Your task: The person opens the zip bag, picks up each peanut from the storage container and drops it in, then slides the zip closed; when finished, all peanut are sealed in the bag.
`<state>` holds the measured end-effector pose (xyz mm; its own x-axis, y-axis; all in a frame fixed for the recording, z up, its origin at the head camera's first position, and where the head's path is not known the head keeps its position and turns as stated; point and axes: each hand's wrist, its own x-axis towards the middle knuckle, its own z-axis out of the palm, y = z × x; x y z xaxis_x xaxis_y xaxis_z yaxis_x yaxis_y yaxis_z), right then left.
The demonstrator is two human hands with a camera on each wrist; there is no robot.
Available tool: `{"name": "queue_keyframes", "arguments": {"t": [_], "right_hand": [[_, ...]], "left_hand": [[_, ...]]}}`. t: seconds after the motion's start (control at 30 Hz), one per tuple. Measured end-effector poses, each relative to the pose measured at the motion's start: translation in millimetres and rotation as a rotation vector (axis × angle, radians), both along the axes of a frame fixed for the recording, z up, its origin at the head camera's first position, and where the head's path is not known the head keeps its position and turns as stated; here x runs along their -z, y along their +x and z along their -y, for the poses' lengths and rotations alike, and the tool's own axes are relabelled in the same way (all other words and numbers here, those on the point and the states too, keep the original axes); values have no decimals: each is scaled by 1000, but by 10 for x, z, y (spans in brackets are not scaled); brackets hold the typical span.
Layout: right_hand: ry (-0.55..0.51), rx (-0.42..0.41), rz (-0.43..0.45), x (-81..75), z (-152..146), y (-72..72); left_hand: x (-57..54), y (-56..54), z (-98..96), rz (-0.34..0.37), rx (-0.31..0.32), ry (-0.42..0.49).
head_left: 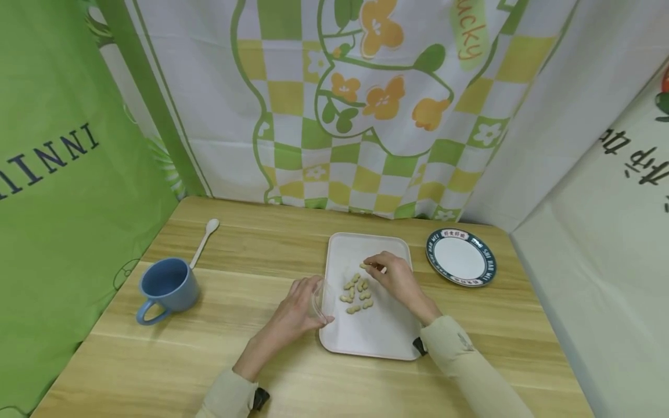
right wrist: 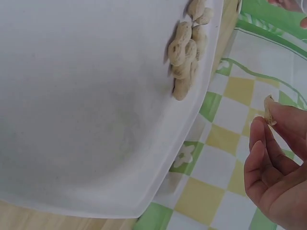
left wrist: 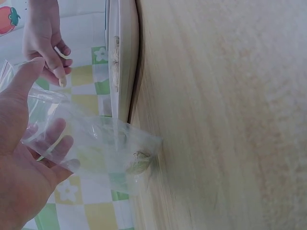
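A white tray (head_left: 389, 334) holds a loose group of peanuts in their shells (right wrist: 177, 52), left of its middle. Above the tray, my right hand (head_left: 395, 280) pinches one peanut (right wrist: 269, 111) between thumb and fingertips. At the tray's left edge, my left hand (head_left: 297, 309) grips a clear plastic bag (left wrist: 98, 129) by its mouth, which is spread apart between thumb and fingers. The bag hangs down toward the table, and a peanut shell (left wrist: 139, 164) shows through its bottom corner.
A blue mug (head_left: 175, 288) stands at the left of the wooden table (head_left: 251, 249), with a pale spoon (head_left: 204, 244) lying behind it. To the tray's right is a plate (head_left: 460, 258) with a dark patterned rim. Printed curtains (head_left: 292, 151) hang behind and along both sides.
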<state>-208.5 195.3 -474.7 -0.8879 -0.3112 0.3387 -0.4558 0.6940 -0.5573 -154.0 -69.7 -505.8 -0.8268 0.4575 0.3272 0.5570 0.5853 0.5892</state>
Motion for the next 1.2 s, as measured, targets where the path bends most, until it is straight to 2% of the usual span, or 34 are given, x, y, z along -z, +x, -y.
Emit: {"name": "queue_keyframes", "arguments": {"t": [0.33,0.53,0.67,0.97,1.2], "right_hand": [[-34,-49,-100,-171,84,115],[-85,-125,-155,-271,183,215],[-106,-174,-187,-313,259,274],[-74,-259,-161,-338,412,390],[-62,-302,-159,-335,499,441]], "left_hand": [[-11,-33,-8,-1,5,10],[-20,-28,-2,32,18,21],[-5,-33,4,24,14,18],[-1,-36,-2,-1,21,29],[-28,-28,-6,22,30,31]]}}
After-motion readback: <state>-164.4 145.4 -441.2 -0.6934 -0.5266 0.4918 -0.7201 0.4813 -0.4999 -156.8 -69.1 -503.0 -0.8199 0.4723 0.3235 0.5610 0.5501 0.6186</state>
